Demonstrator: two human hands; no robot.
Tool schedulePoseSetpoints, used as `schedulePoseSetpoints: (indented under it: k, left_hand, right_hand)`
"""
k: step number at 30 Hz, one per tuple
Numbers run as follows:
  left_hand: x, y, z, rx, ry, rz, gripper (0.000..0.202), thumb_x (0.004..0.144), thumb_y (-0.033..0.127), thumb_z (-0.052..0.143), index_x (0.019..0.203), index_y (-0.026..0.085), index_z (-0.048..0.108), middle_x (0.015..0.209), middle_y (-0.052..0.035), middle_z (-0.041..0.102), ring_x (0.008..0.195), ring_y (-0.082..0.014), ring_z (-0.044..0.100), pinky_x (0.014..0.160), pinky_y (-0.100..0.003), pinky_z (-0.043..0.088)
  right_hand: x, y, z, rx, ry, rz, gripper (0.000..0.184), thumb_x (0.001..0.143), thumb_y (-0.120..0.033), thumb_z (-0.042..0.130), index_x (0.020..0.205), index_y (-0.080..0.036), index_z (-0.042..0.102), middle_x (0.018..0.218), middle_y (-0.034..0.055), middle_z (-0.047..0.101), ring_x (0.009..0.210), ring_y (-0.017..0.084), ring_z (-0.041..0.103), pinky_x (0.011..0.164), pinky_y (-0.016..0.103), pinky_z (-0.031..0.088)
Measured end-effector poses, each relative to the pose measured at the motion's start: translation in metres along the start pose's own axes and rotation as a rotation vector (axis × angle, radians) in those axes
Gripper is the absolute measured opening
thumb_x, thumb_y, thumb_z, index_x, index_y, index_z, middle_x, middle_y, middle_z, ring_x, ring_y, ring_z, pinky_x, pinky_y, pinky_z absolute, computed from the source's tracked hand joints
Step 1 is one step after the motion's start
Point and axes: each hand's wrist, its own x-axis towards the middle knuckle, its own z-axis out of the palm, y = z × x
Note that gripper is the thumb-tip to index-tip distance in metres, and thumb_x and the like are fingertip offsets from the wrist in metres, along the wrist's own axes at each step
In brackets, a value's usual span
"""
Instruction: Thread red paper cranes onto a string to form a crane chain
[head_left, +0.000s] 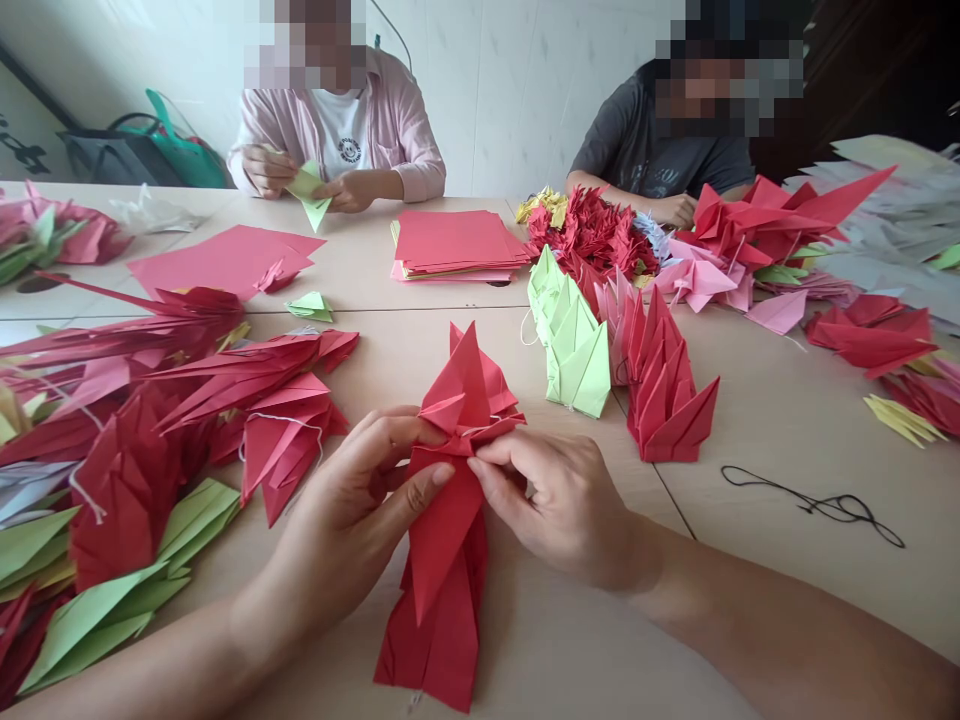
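Between my hands, over the near middle of the table, is a red folded-paper piece (444,530) with pointed flaps at its top and a long tail towards me. My left hand (367,490) is closed on its left side, thumb on the front. With thumb and forefinger, my right hand (551,490) pinches its right edge just below the top flaps. A bit of white string shows near the pinched fold. Beyond my right hand stand a red folded stack (664,390) and a light green folded stack (574,340).
Heaps of folded paper (142,470) cover the left side. Red paper sheets (457,240) lie stacked farther back. A black cord (817,500) rests at right. Across the table, one person (337,140) handles green paper; another person (637,140) sits behind a red paper pile (592,225).
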Motion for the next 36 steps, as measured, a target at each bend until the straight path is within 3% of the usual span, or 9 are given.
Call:
schedulePoseSetpoints:
  k: [3, 8, 14, 19, 23, 26, 30, 36]
  left_hand:
    - [0.001, 0.003, 0.0, 0.022, 0.03, -0.025, 0.006, 0.086, 0.024, 0.064, 0.091, 0.022, 0.066, 0.102, -0.0022, 0.066, 0.097, -0.0152, 0.063, 0.081, -0.021, 0.052]
    - [0.001, 0.003, 0.001, -0.173, 0.018, -0.119, 0.003, 0.085, 0.026, 0.066, 0.084, 0.023, 0.065, 0.085, 0.0021, 0.069, 0.08, -0.0131, 0.065, 0.069, -0.018, 0.055]
    - [0.001, 0.004, 0.0, -0.189, 0.001, -0.147, 0.004, 0.084, 0.025, 0.067, 0.082, 0.022, 0.067, 0.086, 0.0012, 0.071, 0.08, -0.0143, 0.065, 0.069, -0.019, 0.055]
    - [0.004, 0.007, -0.004, -0.1, 0.02, -0.094, 0.005, 0.084, 0.024, 0.067, 0.088, 0.022, 0.069, 0.086, 0.0003, 0.071, 0.077, -0.0137, 0.064, 0.064, -0.018, 0.053]
    - [0.008, 0.003, -0.01, -0.071, 0.011, -0.13, 0.008, 0.085, 0.03, 0.065, 0.084, 0.022, 0.067, 0.074, 0.0017, 0.067, 0.067, -0.0124, 0.061, 0.056, -0.017, 0.049]
    - [0.011, 0.002, -0.014, -0.08, -0.081, -0.154, 0.011, 0.087, 0.031, 0.063, 0.084, 0.021, 0.066, 0.076, 0.0009, 0.065, 0.069, -0.0127, 0.061, 0.06, -0.018, 0.05]
    - [0.01, 0.005, -0.018, -0.126, -0.152, -0.141, 0.008, 0.088, 0.027, 0.062, 0.085, 0.021, 0.067, 0.08, 0.0002, 0.066, 0.072, -0.0123, 0.06, 0.063, -0.017, 0.05]
    - [0.005, 0.006, -0.019, -0.175, -0.24, -0.158, 0.013, 0.089, 0.023, 0.059, 0.101, 0.025, 0.066, 0.102, -0.002, 0.068, 0.09, -0.0166, 0.064, 0.073, -0.02, 0.051]
  right_hand:
    - [0.0, -0.001, 0.0, -0.036, 0.004, -0.059, 0.017, 0.088, -0.012, 0.054, 0.072, -0.016, 0.059, 0.057, -0.0031, 0.061, 0.048, 0.007, 0.049, 0.05, 0.021, 0.037]
    - [-0.002, -0.001, 0.001, -0.077, -0.003, -0.107, 0.017, 0.087, -0.012, 0.055, 0.071, -0.017, 0.06, 0.06, -0.0018, 0.065, 0.05, 0.008, 0.052, 0.051, 0.023, 0.037]
    - [-0.004, 0.0, 0.003, -0.093, -0.005, -0.128, 0.02, 0.086, -0.012, 0.055, 0.067, -0.016, 0.061, 0.052, -0.0036, 0.057, 0.046, 0.009, 0.046, 0.048, 0.025, 0.034]
    - [-0.002, -0.003, -0.002, -0.012, 0.007, -0.158, 0.014, 0.086, -0.012, 0.057, 0.073, -0.015, 0.061, 0.054, -0.0038, 0.057, 0.048, 0.008, 0.048, 0.049, 0.024, 0.037]
    - [0.003, -0.004, -0.011, 0.269, 0.11, 0.03, 0.006, 0.087, -0.012, 0.057, 0.09, -0.016, 0.059, 0.066, -0.0033, 0.06, 0.053, 0.007, 0.052, 0.051, 0.019, 0.042]
    - [0.007, 0.0, -0.013, 0.378, 0.066, 0.172, 0.009, 0.087, -0.013, 0.057, 0.094, -0.017, 0.06, 0.077, -0.0007, 0.059, 0.061, 0.008, 0.053, 0.053, 0.019, 0.045]
    - [0.009, 0.007, -0.011, 0.3, -0.089, 0.036, 0.011, 0.085, -0.013, 0.06, 0.094, -0.015, 0.066, 0.087, 0.0048, 0.061, 0.076, 0.011, 0.059, 0.066, 0.023, 0.05]
    - [0.006, 0.01, -0.009, 0.021, -0.043, -0.222, 0.007, 0.088, -0.017, 0.06, 0.085, -0.014, 0.065, 0.078, 0.0052, 0.063, 0.065, 0.012, 0.055, 0.058, 0.024, 0.045]
